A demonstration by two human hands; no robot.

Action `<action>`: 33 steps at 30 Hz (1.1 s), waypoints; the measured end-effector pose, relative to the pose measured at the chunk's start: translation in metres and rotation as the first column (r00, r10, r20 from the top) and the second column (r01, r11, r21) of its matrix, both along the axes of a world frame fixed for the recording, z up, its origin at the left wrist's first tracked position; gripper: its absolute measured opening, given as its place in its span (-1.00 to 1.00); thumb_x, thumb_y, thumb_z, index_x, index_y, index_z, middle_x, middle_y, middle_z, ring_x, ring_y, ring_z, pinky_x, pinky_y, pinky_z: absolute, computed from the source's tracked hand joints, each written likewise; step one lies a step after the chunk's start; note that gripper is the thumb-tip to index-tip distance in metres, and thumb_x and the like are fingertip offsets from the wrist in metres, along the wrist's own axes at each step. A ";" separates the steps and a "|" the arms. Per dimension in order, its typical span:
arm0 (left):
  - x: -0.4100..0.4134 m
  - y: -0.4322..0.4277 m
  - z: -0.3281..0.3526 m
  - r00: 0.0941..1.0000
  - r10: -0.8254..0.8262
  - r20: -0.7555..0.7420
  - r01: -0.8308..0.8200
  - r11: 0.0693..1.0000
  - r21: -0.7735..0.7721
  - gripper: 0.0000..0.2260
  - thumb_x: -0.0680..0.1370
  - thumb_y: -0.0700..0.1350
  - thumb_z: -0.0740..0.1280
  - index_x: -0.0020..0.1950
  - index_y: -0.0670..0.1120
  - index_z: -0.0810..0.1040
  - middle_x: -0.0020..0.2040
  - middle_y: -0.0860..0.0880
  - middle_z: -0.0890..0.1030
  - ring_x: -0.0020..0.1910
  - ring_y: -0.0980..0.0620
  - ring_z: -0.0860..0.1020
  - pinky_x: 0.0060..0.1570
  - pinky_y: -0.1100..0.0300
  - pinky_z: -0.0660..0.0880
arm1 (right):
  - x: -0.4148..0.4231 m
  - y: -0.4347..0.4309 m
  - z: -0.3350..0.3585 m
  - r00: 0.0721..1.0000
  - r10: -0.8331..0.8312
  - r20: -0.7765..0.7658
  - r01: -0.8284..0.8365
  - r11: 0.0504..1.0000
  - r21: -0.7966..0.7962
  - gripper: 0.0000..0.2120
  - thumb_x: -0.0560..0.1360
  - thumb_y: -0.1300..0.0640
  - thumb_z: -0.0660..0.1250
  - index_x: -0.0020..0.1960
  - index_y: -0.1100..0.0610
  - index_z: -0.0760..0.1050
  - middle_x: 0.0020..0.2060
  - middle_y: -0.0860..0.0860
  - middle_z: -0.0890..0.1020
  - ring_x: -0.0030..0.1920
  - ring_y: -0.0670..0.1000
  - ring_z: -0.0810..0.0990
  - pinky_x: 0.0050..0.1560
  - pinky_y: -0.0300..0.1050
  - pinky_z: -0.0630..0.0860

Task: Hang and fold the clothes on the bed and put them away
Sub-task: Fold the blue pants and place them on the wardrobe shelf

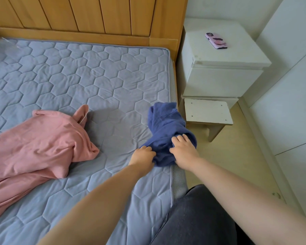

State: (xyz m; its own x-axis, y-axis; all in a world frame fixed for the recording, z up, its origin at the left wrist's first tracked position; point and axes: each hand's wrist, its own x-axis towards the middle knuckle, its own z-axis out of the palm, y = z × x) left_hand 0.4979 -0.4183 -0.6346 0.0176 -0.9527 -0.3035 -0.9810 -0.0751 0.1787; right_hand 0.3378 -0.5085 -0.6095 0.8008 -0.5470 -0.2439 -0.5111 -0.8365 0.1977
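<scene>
Hands both on blue garment [166, 124], bunched at bed's [78, 76] right edge: left hand [143, 155] grips its near-left corner, fingers curled in; right hand [183, 149] clutches the cloth w/ fingers bent over the bunch. Pink garment [37, 147] lies crumpled at left, well apart. Phone [216, 40] on white nightstand [224, 53], far right.

Head-worn view: a single wide-angle camera on my head looks forward and steeply down along both outstretched arms, close over the edge of the bed [78, 76]. My left hand [143, 154] and right hand [183, 151], gripping a blue garment [163, 121], fall just right of the frame's centre. Beyond them the view reaches the headboard [87, 15]. To their right are the nightstand [219, 71] and floor [237, 156], and to their left a pink garment [39, 144].
</scene>
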 end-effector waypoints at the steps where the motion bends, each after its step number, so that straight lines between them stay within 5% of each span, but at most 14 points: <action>1: -0.001 -0.003 0.006 0.989 0.063 -0.135 -0.068 0.997 -0.038 -0.77 0.52 -0.11 0.21 0.10 -0.11 0.56 0.11 -0.10 0.53 0.15 -0.12 0.45 0.05 0.09 0.36 | -0.003 -0.005 0.004 0.998 -0.002 0.057 0.000 0.999 0.036 -0.85 0.20 0.03 0.54 -0.29 0.06 0.66 -0.03 0.12 0.58 0.02 0.20 0.52 0.26 0.12 0.34; 4: -0.002 -0.019 0.039 0.860 0.212 -0.463 -0.283 0.955 -0.090 -0.84 0.46 -0.17 0.24 -0.05 -0.17 0.56 -0.12 -0.10 0.57 -0.04 -0.14 0.51 -0.14 0.11 0.39 | -0.011 -0.018 0.034 0.934 -0.271 0.231 0.196 0.933 0.301 -0.81 0.40 0.10 0.30 -0.19 0.16 0.65 0.08 0.10 0.58 0.18 0.18 0.46 0.34 0.06 0.23; 6: -0.003 -0.034 0.068 0.767 0.252 -0.590 -0.343 0.938 -0.044 -0.88 0.52 -0.23 0.24 -0.01 -0.17 0.55 -0.17 -0.07 0.54 -0.11 -0.09 0.49 -0.19 0.16 0.33 | -0.014 -0.027 0.070 0.770 -0.545 0.333 0.340 0.792 0.508 -0.78 0.42 0.20 0.27 -0.40 0.15 0.42 -0.33 0.04 0.51 -0.21 0.10 0.47 -0.15 -0.10 0.37; 8: -0.005 -0.052 0.098 0.714 0.222 -0.664 -0.317 0.948 -0.025 -0.82 0.58 -0.23 0.22 0.13 -0.16 0.55 -0.05 -0.13 0.60 -0.04 -0.06 0.51 -0.13 0.20 0.34 | -0.015 -0.042 0.106 0.612 -0.691 0.383 0.383 0.684 0.622 -0.67 0.42 0.28 0.27 -0.45 0.12 0.23 -0.49 0.01 0.33 -0.39 0.02 0.31 -0.40 -0.14 0.19; 10: -0.008 -0.068 0.130 0.643 0.204 -0.738 -0.345 0.938 -0.041 -0.81 0.61 -0.19 0.19 0.15 -0.17 0.54 0.04 -0.17 0.60 0.01 -0.06 0.53 -0.14 0.27 0.37 | -0.017 -0.055 0.142 0.542 -0.726 0.423 0.403 0.667 0.627 -0.73 0.40 0.28 0.28 -0.41 0.15 0.28 -0.48 0.04 0.36 -0.40 0.03 0.33 -0.42 -0.12 0.20; 12: -0.013 -0.081 0.164 0.528 0.213 -0.822 -0.409 0.912 -0.027 -0.84 0.65 -0.13 0.14 0.06 -0.12 0.50 -0.04 -0.12 0.57 -0.07 0.01 0.49 -0.31 0.41 0.37 | -0.018 -0.063 0.172 0.463 -0.756 0.463 0.392 0.643 0.658 -0.85 0.40 0.28 0.29 -0.32 0.18 0.37 -0.43 0.08 0.42 -0.39 0.05 0.38 -0.42 -0.14 0.25; 14: -0.020 -0.092 0.193 0.416 0.214 -0.884 -0.454 0.891 0.002 -0.80 0.67 -0.06 0.10 0.00 -0.11 0.46 -0.10 -0.05 0.53 -0.11 0.04 0.48 -0.26 0.46 0.39 | -0.020 -0.067 0.193 0.390 -0.783 0.484 0.350 0.612 0.709 -0.91 0.41 0.28 0.30 -0.25 0.20 0.42 -0.36 0.11 0.50 -0.34 0.08 0.47 -0.38 -0.13 0.35; 18: -0.032 -0.111 0.239 0.239 0.125 -0.963 -0.449 0.893 0.004 -0.79 0.65 -0.06 0.17 -0.11 -0.05 0.52 -0.12 -0.06 0.59 -0.05 -0.05 0.54 0.08 0.02 0.47 | -0.025 -0.070 0.235 0.226 -0.816 0.533 0.299 0.579 0.759 -0.92 0.46 0.18 0.37 -0.12 0.20 0.56 -0.22 0.13 0.65 -0.19 0.10 0.63 -0.18 -0.09 0.51; 22: -0.043 -0.118 0.273 0.335 -0.032 -0.942 -0.336 0.930 -0.151 -0.92 0.57 -0.14 0.32 0.04 -0.06 0.55 -0.06 -0.06 0.62 -0.04 0.00 0.58 0.02 0.11 0.52 | -0.039 -0.065 0.286 0.140 -0.806 0.576 0.298 0.589 0.751 -0.85 0.51 0.14 0.33 -0.20 0.17 0.54 -0.41 0.01 0.54 -0.44 -0.07 0.49 -0.50 -0.32 0.36; 25: -0.051 -0.117 0.293 0.414 -0.095 -0.905 -0.345 0.904 -0.253 -0.88 0.58 -0.14 0.31 0.02 -0.17 0.58 -0.16 -0.04 0.58 -0.14 0.05 0.52 -0.12 0.26 0.45 | -0.053 -0.065 0.317 0.144 -0.799 0.584 0.306 0.597 0.742 -0.86 0.49 0.16 0.32 -0.15 0.23 0.58 -0.31 0.08 0.60 -0.29 0.03 0.55 -0.29 -0.21 0.43; 28: -0.055 -0.116 0.311 0.498 -0.108 -0.861 -0.395 0.855 -0.335 -0.87 0.57 -0.13 0.33 -0.11 -0.16 0.60 -0.26 -0.01 0.56 -0.25 0.09 0.47 -0.24 0.34 0.38 | -0.064 -0.058 0.343 0.106 -0.873 0.476 0.218 0.488 0.845 -0.85 0.51 0.20 0.32 -0.02 0.28 0.57 -0.14 0.17 0.64 -0.17 0.11 0.60 -0.13 -0.08 0.50; 30: -0.056 -0.115 0.319 0.560 -0.074 -0.825 -0.469 0.793 -0.389 -0.88 0.55 -0.10 0.35 -0.13 -0.11 0.60 -0.26 0.03 0.56 -0.29 0.12 0.47 -0.25 0.31 0.41 | -0.067 -0.052 0.354 0.014 -0.919 0.395 0.128 0.393 0.910 -0.89 0.56 0.18 0.27 -0.07 0.21 0.52 -0.21 0.13 0.61 -0.24 0.09 0.58 -0.21 -0.10 0.50; 33: -0.057 -0.110 0.328 0.485 -0.053 -0.873 -0.534 0.773 -0.343 -0.81 0.57 -0.09 0.31 -0.05 -0.21 0.60 -0.31 -0.02 0.53 -0.37 0.07 0.47 -0.25 0.19 0.44 | -0.064 -0.047 0.365 -0.169 -0.926 0.338 0.028 0.338 0.941 -0.81 0.59 0.23 0.17 -0.17 0.18 0.46 -0.38 0.09 0.58 -0.40 0.04 0.56 -0.39 -0.16 0.51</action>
State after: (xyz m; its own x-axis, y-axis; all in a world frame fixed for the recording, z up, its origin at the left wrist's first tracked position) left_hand 0.4405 -0.5281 -0.3068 0.3070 -0.9290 0.2067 -0.3115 0.1072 0.9442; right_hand 0.2734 -0.5551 -0.2442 0.0897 -0.9675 -0.2366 -0.1315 0.2239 -0.9657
